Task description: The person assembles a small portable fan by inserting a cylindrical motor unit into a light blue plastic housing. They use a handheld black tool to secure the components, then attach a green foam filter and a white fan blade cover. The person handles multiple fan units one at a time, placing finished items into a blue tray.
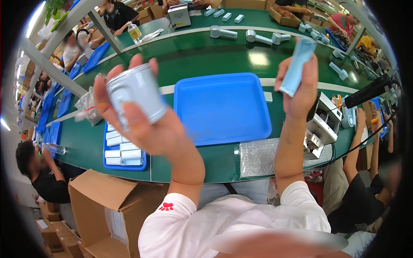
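My left hand point(150, 131) is raised at the left, its fingers and thumb wrapped round a pale blue cylindrical housing point(140, 90) with a lighter rim. On the right, my right hand point(303, 96) grips a long pale blue handle shell point(297, 66), held upright and slightly tilted. The two parts are well apart. Between and below them lies a blue tray point(221, 107) with nothing in it. Beside my left forearm stands a smaller blue tray point(124, 167) holding several pale handle pieces point(129, 154).
A green workbench point(215, 162) curves around me, with bubble wrap point(258, 157) at its front edge. A small metal machine point(322, 122) and a black electric screwdriver point(365, 92) are at the right. Assembled pale blue units point(223, 33) line the far belt. An open carton point(97, 210) stands lower left. Co-workers sit around.
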A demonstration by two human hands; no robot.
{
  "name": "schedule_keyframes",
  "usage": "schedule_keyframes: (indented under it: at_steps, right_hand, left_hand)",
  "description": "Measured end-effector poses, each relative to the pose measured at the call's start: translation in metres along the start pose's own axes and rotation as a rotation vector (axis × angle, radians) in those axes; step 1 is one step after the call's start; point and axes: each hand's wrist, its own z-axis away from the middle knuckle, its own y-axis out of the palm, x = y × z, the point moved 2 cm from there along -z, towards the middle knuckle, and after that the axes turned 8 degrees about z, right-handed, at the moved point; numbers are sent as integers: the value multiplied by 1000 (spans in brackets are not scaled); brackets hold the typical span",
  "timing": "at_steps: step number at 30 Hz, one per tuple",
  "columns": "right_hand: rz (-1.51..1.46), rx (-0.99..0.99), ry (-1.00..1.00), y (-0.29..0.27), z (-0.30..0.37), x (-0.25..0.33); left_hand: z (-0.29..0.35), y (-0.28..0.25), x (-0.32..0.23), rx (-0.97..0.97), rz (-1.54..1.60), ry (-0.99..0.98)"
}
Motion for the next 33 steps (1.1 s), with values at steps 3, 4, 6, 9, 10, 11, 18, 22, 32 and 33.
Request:
schedule_keyframes:
  at_steps: [3, 4, 6, 9, 10, 11, 18, 22, 32, 33]
  right_hand:
    - [118, 45, 81, 0, 2, -40]
    - [150, 149, 198, 7, 2, -51]
    - [158, 284, 450, 11, -2, -57]
    - [258, 90, -13, 19, -34, -13]
    - [294, 3, -168, 23, -53, 22]
    - [552, -156, -518, 17, -75, 56]
    - [1022, -618, -1218, 39, -219, 179]
    - [1412, -456, -868, 17, -278, 189]
    - [742, -11, -627, 77, -127, 18]
    - [742, 181, -487, 111, -111, -12]
  left_hand:
    - [-7, -12, -8, -134, 139, -39]
    - [-11, -17, -13, -146, 177, -50]
    - [-14, -24, -13, -155, 214, -98]
    - [-20, -31, -8, -190, 171, -156]
    - [-22, -33, -7, -200, 163, -159]
    - [-23, -34, -5, -213, 165, -168]
    - [-35, -40, 6, -198, 89, -246]
    - [-24, -31, 24, -158, 113, -366]
    - [6, 3, 27, 155, 130, -446]
    - [4, 7, 20, 187, 157, -406]
